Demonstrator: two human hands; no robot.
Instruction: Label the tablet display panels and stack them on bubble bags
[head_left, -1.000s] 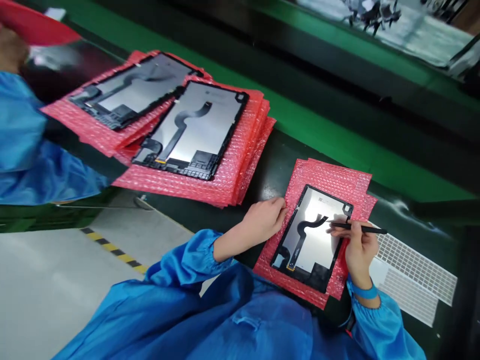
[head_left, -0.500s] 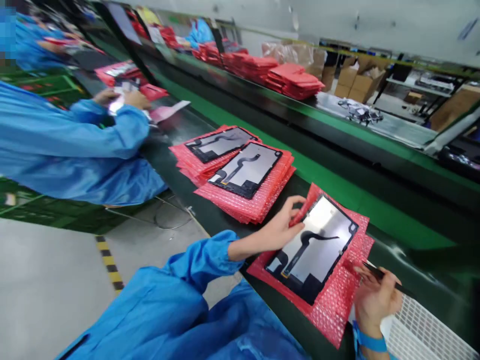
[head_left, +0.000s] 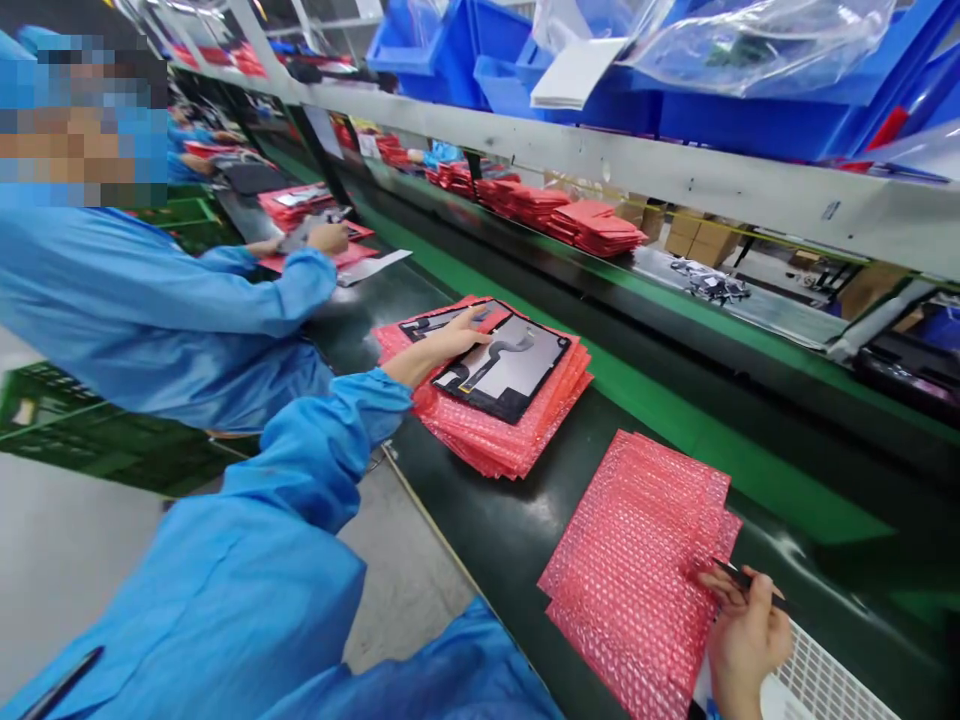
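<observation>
My left hand [head_left: 457,338] reaches over the stack of red bubble-wrap bags [head_left: 517,445] at the centre, its fingers apart at the upper left edge of a flat screen panel [head_left: 525,370] with a dark curved ribbon cable. A second panel [head_left: 424,325] lies partly under my left hand and wrist. At the lower right my right hand [head_left: 750,620] is closed around dark tweezers [head_left: 739,575], beside red bubble-wrap bags [head_left: 637,560] with no panel on top.
A worker in a blue smock [head_left: 187,310] handles items at the left. Behind the dark bench [head_left: 487,530] runs a green strip [head_left: 645,400]; blue bins [head_left: 735,120] stand on a shelf above. A white grid [head_left: 832,670] lies at the lower right.
My left hand has gone from the near bags to the centre stack. The panel that lay on the near bags is now on that stack. The camera view has tilted up.
</observation>
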